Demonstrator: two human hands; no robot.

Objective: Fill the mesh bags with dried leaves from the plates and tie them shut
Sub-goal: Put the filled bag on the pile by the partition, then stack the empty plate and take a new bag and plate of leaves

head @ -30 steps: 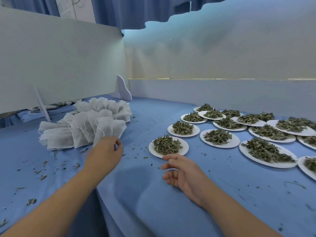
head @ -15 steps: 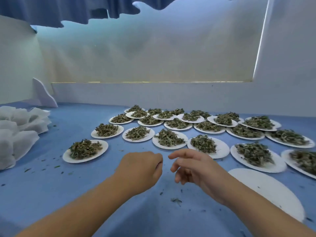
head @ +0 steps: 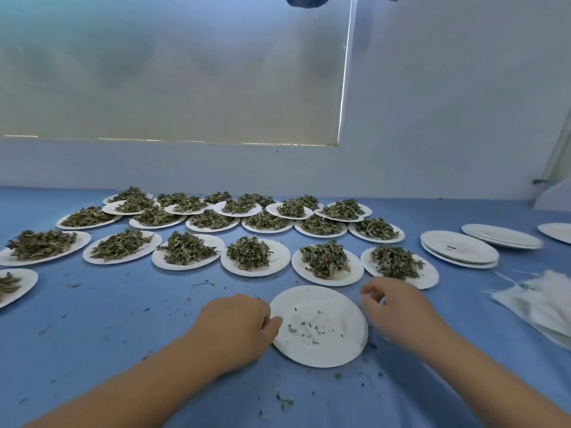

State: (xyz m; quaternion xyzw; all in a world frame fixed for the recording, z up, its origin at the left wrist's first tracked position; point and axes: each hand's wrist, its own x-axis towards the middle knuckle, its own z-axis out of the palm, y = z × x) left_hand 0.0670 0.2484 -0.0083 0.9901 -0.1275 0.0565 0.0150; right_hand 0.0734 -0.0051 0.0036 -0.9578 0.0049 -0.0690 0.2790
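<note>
I am looking across a blue-covered table running back to a pale wall. White plates heaped with dried leaves are filling the middle of the frame in rows, likely portioned one per bag. Mesh bags are lying at the right edge, within reach. Emptied plates are stacking at centre right. One nearly bare plate is sitting at lower centre. The left hand is curling against its left rim; I cannot tell whether it is gripping. The right hand is hovering by the right rim, fingers loosely bent, holding nothing visible.
</note>
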